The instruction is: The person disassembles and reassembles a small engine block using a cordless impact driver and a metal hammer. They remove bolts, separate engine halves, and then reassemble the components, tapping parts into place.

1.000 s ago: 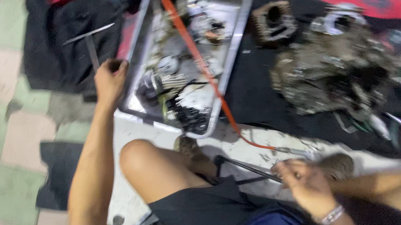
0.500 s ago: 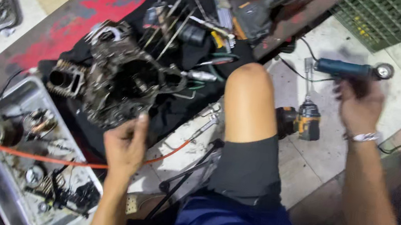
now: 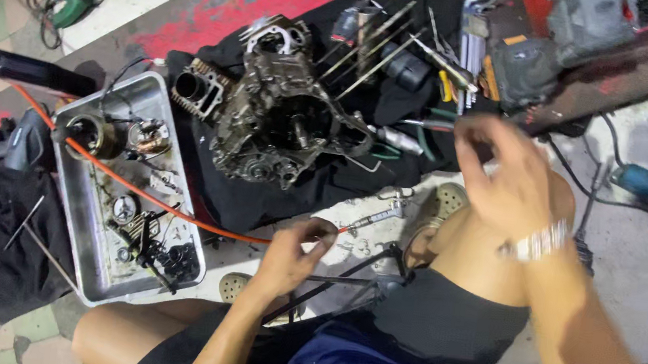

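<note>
Left hand [image 3: 288, 258]: fingers pinching the orange air hose [image 3: 136, 189] at its metal nozzle [image 3: 375, 216], beside the parts tray [image 3: 70, 202].
Right hand [image 3: 507, 182]: hovering blurred, fingers spread, holding nothing.
Risk: hose is lying across tray; tugging could be dragging parts out.

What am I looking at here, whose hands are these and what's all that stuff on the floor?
The picture comes from a camera worn on a person's head, looking down at their own lap and hands. They sit on the floor. The left hand pinches the end of an orange hose; what its tip carries is too small to tell. The right hand is blurred, raised above the knee, holding nothing visible. Ahead lies a dirty engine block on a black cloth, a metal tray of small parts, and loose tools.
</note>
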